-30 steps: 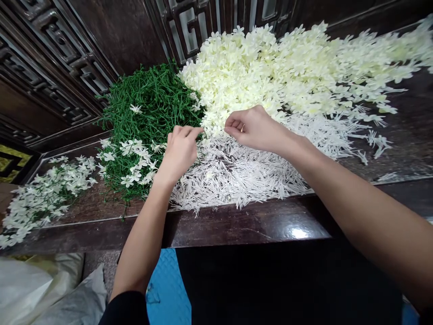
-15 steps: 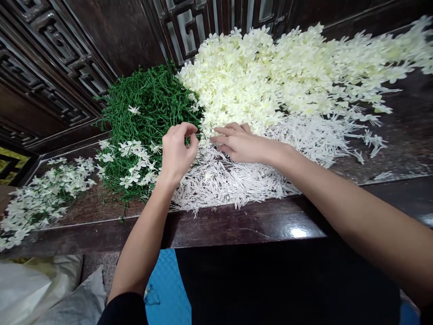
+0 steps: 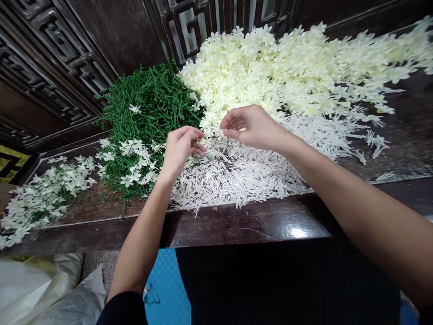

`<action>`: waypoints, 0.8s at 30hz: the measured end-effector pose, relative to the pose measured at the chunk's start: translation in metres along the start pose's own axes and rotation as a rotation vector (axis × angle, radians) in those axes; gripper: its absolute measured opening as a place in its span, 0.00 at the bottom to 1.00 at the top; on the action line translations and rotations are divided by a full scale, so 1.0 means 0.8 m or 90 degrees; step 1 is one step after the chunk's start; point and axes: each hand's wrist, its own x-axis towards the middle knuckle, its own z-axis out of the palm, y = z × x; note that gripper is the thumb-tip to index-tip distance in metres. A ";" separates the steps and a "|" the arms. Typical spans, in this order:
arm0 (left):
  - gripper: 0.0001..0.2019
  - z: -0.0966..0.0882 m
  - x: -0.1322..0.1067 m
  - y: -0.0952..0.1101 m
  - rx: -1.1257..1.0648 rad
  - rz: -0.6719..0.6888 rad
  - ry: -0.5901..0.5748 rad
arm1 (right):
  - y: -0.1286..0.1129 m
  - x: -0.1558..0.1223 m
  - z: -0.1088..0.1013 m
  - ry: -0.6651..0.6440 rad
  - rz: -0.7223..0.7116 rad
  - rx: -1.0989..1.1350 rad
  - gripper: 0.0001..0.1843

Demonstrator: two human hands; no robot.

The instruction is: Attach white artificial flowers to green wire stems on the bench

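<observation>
Head view shows, back from the bench's front edge (image 3: pixel 237 225), the left hand (image 3: pixel 181 146) pinching a green stem (image 3: pixel 196 144) above white sprigs (image 3: pixel 237 178) and, apart from it, the right hand (image 3: pixel 249 126) curled, its grip unclear to me; I'd keep that pinch light.

Forward, downward view from head

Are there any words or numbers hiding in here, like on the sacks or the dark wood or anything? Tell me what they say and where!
None: no word, label, brand, number or sign can be read.
Pale sacks: no lettering shows on the parts in view.
Carved wooden panels: angular shapes, but a pattern, not letters.
Cream flowers and green stems: no writing shows.
</observation>
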 end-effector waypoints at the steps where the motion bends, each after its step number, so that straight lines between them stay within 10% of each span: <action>1: 0.06 0.003 -0.002 0.000 0.013 -0.007 -0.014 | -0.001 0.000 -0.001 -0.006 0.001 0.028 0.06; 24: 0.06 0.007 -0.007 -0.003 0.094 0.021 -0.072 | -0.002 -0.003 -0.009 -0.067 -0.024 0.119 0.17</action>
